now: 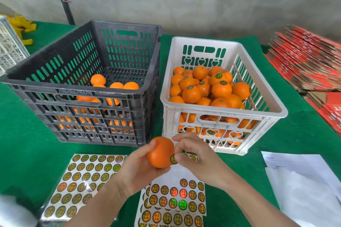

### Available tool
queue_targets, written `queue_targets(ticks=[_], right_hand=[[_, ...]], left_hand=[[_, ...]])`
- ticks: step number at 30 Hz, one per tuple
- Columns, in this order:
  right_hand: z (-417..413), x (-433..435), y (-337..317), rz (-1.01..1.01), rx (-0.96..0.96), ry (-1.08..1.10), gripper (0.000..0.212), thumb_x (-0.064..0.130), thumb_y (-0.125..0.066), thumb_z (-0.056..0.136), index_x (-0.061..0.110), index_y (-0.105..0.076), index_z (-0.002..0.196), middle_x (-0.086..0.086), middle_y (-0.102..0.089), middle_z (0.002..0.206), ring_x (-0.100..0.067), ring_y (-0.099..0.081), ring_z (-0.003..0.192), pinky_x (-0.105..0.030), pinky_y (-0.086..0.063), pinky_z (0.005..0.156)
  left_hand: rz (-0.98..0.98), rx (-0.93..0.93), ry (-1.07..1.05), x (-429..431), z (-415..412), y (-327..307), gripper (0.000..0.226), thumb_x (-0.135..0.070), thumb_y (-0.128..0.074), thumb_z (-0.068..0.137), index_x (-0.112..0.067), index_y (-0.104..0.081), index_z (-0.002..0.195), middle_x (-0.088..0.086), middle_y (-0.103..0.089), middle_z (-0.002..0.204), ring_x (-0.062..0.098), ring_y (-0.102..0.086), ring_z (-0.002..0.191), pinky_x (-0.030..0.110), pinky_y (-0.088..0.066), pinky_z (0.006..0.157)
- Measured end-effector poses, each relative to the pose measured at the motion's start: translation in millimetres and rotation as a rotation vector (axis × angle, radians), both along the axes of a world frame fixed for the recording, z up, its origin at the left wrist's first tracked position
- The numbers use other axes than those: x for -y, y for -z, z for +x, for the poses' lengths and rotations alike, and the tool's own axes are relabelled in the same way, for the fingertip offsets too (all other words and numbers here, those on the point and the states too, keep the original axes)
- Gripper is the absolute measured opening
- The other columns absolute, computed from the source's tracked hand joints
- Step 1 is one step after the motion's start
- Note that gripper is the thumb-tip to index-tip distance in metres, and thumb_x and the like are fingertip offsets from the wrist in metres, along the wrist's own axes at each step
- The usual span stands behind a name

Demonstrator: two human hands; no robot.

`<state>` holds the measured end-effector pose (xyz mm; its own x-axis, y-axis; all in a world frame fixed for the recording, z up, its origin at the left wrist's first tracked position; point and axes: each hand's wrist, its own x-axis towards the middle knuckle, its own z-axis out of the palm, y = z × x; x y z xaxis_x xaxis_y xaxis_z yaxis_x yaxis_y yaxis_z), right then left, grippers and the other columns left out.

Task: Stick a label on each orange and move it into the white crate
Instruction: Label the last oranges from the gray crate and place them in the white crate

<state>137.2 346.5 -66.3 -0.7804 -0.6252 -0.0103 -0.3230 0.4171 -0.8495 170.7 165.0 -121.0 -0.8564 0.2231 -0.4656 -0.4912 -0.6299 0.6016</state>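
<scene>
Head view, only one on offer. The orange [159, 152] is held up in the air over the green cloth table [27, 143], just in front of the narrow gap between the dark crate [73, 87] and the white crate [203, 40], below both rims.

It's cupped from underneath and behind by the left hand [136, 169], fingers curled round it with the thumb up on top. A round label [173, 159] is seen at the orange's lower right side, pinned there under the thumb of the right hand [195, 158], whose other fingers are curled in close over it.

Room-wise: only a short strip of bare cloth is left between the crates' near walls and the sticker sheets [86, 180]. More sheets [177, 195] are spread right under the wrists. White papers [304, 180] are laid near the right edge, with red flattened cartons [310, 61] stacked beyond. The white crate is heaped with labelled oranges [221, 88] towards its left and middle, with open room left along its right wall. A few plain oranges [116, 85] are seen low in the dark crate.

The held orange is pretty much round, so no real long axis can be made out. Its stem end can't be told, and the labelled side is turned to the right.
</scene>
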Motion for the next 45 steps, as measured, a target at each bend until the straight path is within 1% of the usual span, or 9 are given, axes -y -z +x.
queue_targets(ticks=[12,18,23,27,31,34,36,41,45], right_hand=[[0,11,-6,0.233,-0.286,0.006,0.008,0.028,-0.05,0.094,0.03,-0.046,0.087,0.015,-0.041,0.121,0.006,-0.033,0.106,0.005,-0.023,0.081],[10,17,-2,0.238,-0.404,0.155,0.01,0.035,-0.053,0.09,0.031,-0.044,0.088,0.014,-0.048,0.11,-0.005,-0.047,0.101,-0.019,-0.038,0.08],[7,13,0,0.101,-0.08,0.282,0.064,0.048,-0.067,0.07,0.058,-0.022,0.115,0.028,-0.042,0.112,0.0,-0.054,0.095,-0.027,-0.051,0.082],[5,6,3,0.024,0.027,0.165,0.061,0.044,-0.066,0.076,0.065,-0.021,0.112,0.021,-0.045,0.122,0.002,-0.051,0.106,-0.032,-0.049,0.093],[13,8,2,-0.036,-0.134,0.058,0.071,0.047,-0.066,0.07,0.061,-0.021,0.122,0.036,-0.029,0.127,0.015,-0.036,0.114,-0.007,-0.04,0.087],[5,5,-11,-0.158,-0.371,0.13,0.073,0.027,-0.074,0.069,0.052,-0.029,0.121,0.029,-0.033,0.126,0.01,-0.038,0.113,-0.005,-0.036,0.087],[-5,2,-24,-0.263,-0.442,0.179,0.073,0.025,-0.078,0.067,0.042,-0.034,0.123,0.024,-0.037,0.126,0.007,-0.042,0.113,-0.006,-0.036,0.087],[-63,5,-57,-0.363,-0.391,0.333,0.076,0.029,-0.079,0.061,0.032,-0.033,0.122,0.02,-0.041,0.117,0.004,-0.046,0.106,-0.005,-0.039,0.08],[-162,10,-70,-0.076,-0.389,0.525,0.074,0.023,-0.083,0.065,0.021,-0.04,0.126,0.0,-0.043,0.125,-0.015,-0.047,0.11,-0.02,-0.038,0.082]], left_hand=[[0.134,-0.02,-0.019,-13,2,-8,0.086,-0.028,-0.095,0.038,-0.009,-0.061,0.114,0.02,-0.069,0.101,0.032,-0.069,0.083,0.04,-0.058,0.073],[0.209,-0.012,-0.076,-18,5,-11,0.092,-0.025,-0.094,0.042,-0.007,-0.055,0.124,0.021,-0.066,0.108,0.031,-0.068,0.089,0.042,-0.056,0.073],[0.041,0.013,-0.06,-14,6,-15,0.107,-0.03,-0.095,0.031,-0.009,-0.052,0.127,0.02,-0.068,0.109,0.029,-0.07,0.089,0.041,-0.056,0.072],[-0.064,-0.024,0.002,-15,3,-24,0.104,-0.034,-0.092,0.033,-0.01,-0.053,0.126,0.018,-0.069,0.11,0.03,-0.068,0.093,0.041,-0.056,0.075],[-0.088,-0.143,0.08,-20,-1,-45,0.084,-0.047,-0.088,0.052,-0.013,-0.059,0.123,0.02,-0.067,0.112,0.033,-0.068,0.095,0.038,-0.057,0.074],[-0.368,-0.31,0.085,-24,-14,-76,0.05,-0.062,-0.047,0.082,-0.027,-0.07,0.11,0.008,-0.071,0.109,0.023,-0.068,0.1,0.03,-0.057,0.076],[-0.735,-0.462,0.013,-25,-33,-96,0.056,-0.06,-0.028,0.088,-0.029,-0.074,0.095,-0.004,-0.074,0.094,0.007,-0.069,0.089,0.015,-0.053,0.07],[-1.24,-0.778,-0.168,-27,-109,-116,0.02,0.008,-0.045,0.094,0.003,-0.059,0.107,0.009,-0.062,0.089,0.002,-0.062,0.079,0.021,-0.049,0.072],[-1.849,-0.733,0.124,-35,-154,-99,0.021,-0.01,-0.048,0.094,-0.009,-0.062,0.11,0.01,-0.062,0.114,0.025,-0.057,0.106,0.033,-0.044,0.087]])
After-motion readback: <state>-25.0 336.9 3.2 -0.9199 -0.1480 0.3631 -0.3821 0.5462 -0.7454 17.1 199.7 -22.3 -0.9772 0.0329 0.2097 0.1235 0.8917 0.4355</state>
